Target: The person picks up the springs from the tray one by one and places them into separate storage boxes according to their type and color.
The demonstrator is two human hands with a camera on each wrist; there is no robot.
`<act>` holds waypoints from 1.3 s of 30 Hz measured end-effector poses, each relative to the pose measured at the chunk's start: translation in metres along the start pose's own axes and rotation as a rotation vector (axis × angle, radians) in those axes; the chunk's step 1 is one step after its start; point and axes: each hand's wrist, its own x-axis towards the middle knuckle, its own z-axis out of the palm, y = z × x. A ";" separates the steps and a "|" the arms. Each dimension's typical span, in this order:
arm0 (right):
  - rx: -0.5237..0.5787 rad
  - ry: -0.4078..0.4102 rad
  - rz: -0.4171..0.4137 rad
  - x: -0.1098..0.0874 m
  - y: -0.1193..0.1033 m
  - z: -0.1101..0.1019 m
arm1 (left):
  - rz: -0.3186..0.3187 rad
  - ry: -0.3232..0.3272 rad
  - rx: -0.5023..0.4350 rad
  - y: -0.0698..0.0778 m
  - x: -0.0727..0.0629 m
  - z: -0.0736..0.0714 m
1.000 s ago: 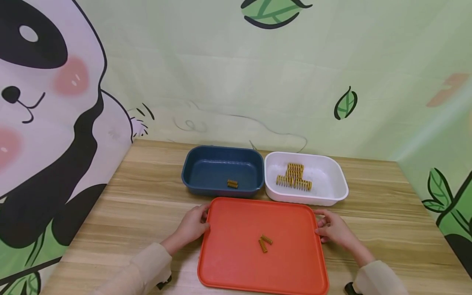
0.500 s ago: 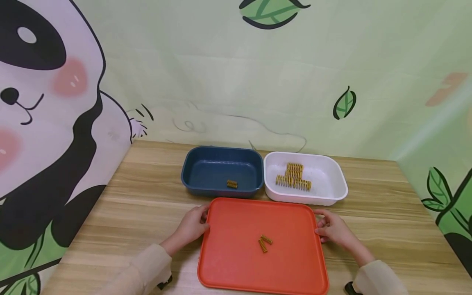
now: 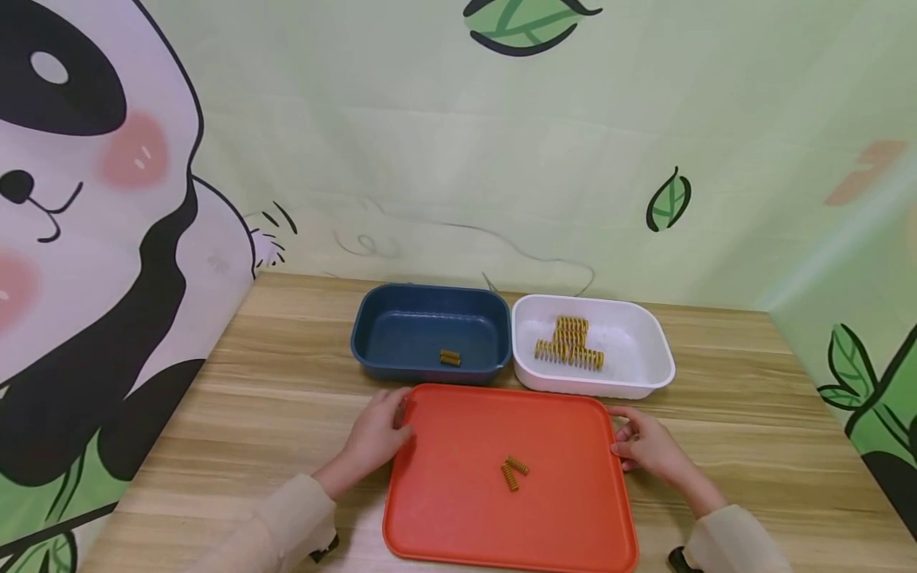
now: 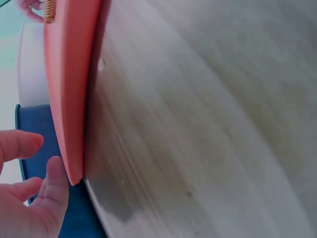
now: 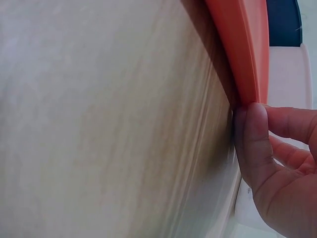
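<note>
A red tray [image 3: 458,521] lies flat on the table, bearing two small brass-coloured coil springs [image 3: 510,477] near its middle. My left hand [image 3: 376,430] is over the tray's far left corner; in the left wrist view the left hand [image 4: 37,203] has its thumb and fingers spread, with a gap between them beside the rim. At the right rim, my right hand [image 3: 648,447] pinches the tray edge between thumb and fingers, also seen in the right wrist view, where the thumb [image 5: 255,134] presses against the rim.
Behind the tray stand a dark blue bin [image 3: 401,370] with two small springs [image 3: 450,358] inside and, touching or nearly touching it, a white bin [image 3: 641,350] with several larger springs [image 3: 571,338]. A printed cloth backdrop [image 3: 430,159] rises behind the wooden table [image 3: 286,342].
My left hand has loosened from the tray's left rim, its fingers shifting slightly up and inward. The right hand, tray and springs stay where they were.
</note>
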 end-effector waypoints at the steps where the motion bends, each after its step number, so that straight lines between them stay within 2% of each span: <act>1: -0.001 0.000 0.000 0.000 0.000 0.000 | 0.008 -0.002 0.001 0.001 0.000 0.000; 8: -0.015 0.003 0.000 -0.001 -0.002 0.001 | 0.072 -0.026 0.022 0.009 0.000 0.001; 13: -0.039 0.008 -0.009 -0.001 -0.003 0.001 | 0.085 -0.060 -0.024 0.015 0.000 0.003; 16: -0.052 0.012 -0.014 -0.001 -0.003 0.001 | 0.106 -0.098 -0.056 0.017 0.000 0.005; 22: -0.086 0.026 -0.023 0.000 -0.005 0.002 | 0.177 -0.184 -0.051 0.019 -0.002 0.011; 31: -0.119 0.046 -0.016 0.000 -0.005 0.003 | 0.216 -0.253 -0.064 0.030 -0.005 0.013; 39: -0.140 0.043 -0.026 0.001 -0.006 0.003 | 0.204 -0.333 -0.095 0.044 -0.004 0.021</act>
